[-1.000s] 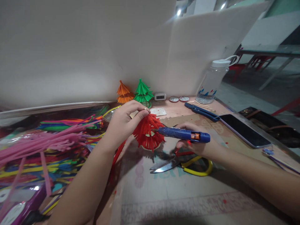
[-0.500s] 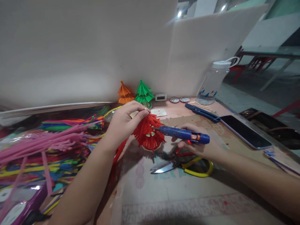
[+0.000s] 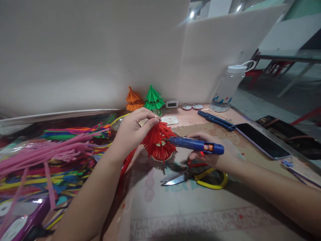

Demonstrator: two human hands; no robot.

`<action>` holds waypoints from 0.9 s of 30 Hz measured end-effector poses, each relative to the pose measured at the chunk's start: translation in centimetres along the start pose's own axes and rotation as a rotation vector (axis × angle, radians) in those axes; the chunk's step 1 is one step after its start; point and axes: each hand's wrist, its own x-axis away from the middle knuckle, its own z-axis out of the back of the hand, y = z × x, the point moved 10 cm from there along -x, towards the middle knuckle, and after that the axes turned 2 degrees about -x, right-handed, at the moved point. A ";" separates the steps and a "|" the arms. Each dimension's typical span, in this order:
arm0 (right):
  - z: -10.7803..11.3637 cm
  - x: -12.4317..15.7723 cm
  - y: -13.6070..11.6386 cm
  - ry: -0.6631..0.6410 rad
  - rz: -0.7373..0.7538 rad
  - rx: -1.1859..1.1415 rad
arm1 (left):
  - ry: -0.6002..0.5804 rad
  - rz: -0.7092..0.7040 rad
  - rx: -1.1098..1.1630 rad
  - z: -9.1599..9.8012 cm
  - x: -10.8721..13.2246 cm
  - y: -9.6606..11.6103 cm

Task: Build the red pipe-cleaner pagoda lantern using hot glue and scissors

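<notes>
Your left hand (image 3: 136, 129) pinches the red tree (image 3: 154, 142), tiers formed below its fingers; your right hand (image 3: 215, 160) grips the glue gun (image 3: 192, 143), gluing seemingly unfinished.

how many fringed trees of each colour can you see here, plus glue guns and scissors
Red fringed cone-shaped tree: 1
Orange fringed cone-shaped tree: 1
Green fringed cone-shaped tree: 1
Blue plastic glue gun: 1
Yellow-handled metal scissors: 1
Total: 5
</notes>
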 end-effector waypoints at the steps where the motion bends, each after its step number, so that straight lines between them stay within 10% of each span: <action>1: -0.1 0.0 0.2 0.001 -0.006 -0.006 | 0.000 -0.002 0.002 0.0 0.0 0.0; 27: 0.0 0.8 -2.1 -0.025 0.115 -0.071 | -0.023 -0.073 0.023 -0.3 0.1 1.5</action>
